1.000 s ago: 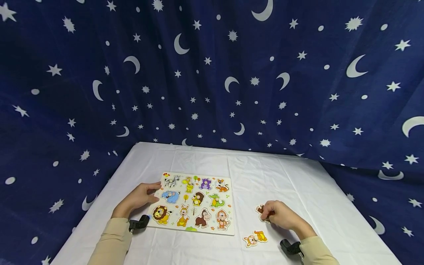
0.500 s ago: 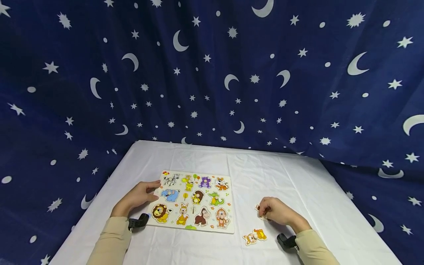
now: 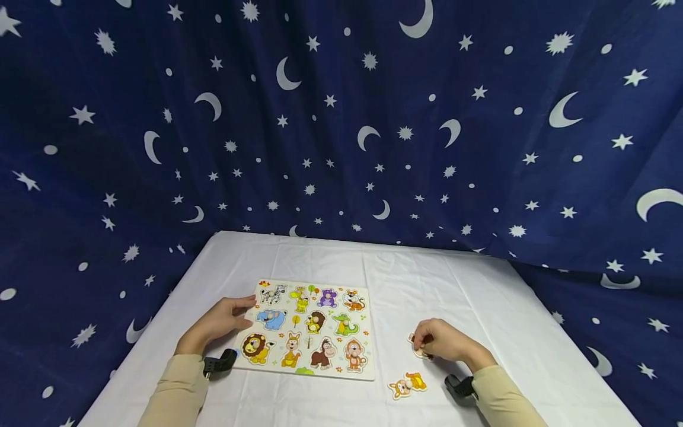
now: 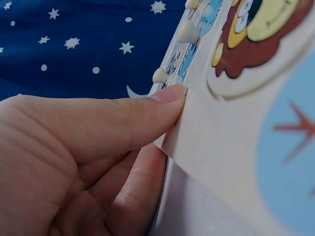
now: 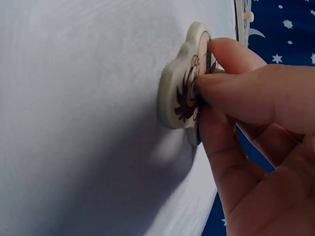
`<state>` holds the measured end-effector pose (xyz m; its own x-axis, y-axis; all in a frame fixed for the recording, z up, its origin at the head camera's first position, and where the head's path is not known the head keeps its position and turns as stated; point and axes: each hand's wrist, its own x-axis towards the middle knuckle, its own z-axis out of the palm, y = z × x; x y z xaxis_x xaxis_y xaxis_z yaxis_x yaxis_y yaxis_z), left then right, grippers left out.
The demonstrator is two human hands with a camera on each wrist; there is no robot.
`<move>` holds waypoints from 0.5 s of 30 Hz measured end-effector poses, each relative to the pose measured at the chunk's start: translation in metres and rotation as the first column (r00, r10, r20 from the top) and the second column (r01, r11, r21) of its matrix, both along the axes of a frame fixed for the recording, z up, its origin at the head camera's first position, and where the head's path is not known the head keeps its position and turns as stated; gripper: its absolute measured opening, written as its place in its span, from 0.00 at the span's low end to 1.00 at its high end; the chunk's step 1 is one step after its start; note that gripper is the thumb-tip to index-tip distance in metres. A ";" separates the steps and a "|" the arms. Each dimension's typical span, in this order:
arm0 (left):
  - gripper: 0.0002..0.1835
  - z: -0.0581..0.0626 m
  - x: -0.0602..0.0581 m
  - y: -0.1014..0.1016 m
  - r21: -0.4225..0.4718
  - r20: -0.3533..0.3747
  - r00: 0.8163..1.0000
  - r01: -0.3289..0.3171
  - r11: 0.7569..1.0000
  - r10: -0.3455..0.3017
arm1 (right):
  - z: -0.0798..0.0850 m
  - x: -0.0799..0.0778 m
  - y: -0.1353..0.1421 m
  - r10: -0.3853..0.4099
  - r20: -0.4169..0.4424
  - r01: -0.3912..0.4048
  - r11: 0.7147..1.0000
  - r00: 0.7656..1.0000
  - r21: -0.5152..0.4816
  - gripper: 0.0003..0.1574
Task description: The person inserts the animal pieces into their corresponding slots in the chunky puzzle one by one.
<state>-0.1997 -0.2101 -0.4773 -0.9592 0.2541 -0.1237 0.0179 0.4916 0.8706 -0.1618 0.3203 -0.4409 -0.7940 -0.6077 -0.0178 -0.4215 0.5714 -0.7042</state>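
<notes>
The light wooden animal puzzle board (image 3: pixel 333 370) lies flat on the white table. My left hand (image 3: pixel 221 320) grips its left edge; in the left wrist view the thumb (image 4: pixel 147 110) is on the printed face near a lion picture and a finger sits at the edge below. To the right of the board, my right hand (image 3: pixel 445 341) pinches a brown animal puzzle piece (image 5: pixel 179 93). The right wrist view shows this piece tilted, close to the cloth, its knob hidden by the fingertips. An orange kangaroo puzzle piece (image 3: pixel 408 385) lies in front of that hand.
A white cloth (image 3: pixel 299 255) covers the table. Behind and beside it hangs a dark blue curtain (image 3: pixel 341 148) with moons and stars. Several animal pieces with knobs, such as an elephant (image 3: pixel 272 320) and a crocodile (image 3: pixel 345 324), sit in the board. Each wrist carries a black camera (image 3: pixel 221 362).
The right hand has shifted slightly left with its fingers on the brown piece. The left hand stays at the board's edge. The whole head view has shifted a little.
</notes>
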 end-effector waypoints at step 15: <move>0.32 0.003 0.001 0.002 -0.004 -0.009 1.000 0.005 1.000 -0.005 | -0.006 0.004 0.002 -0.113 0.114 0.122 0.990 0.987 -0.070 0.09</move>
<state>-0.1983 -0.2080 -0.4746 -0.9591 0.2581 -0.1163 0.0280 0.4952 0.8684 -0.1578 0.3226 -0.4472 -0.8557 -0.5132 -0.0662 -0.2722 0.5552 -0.7859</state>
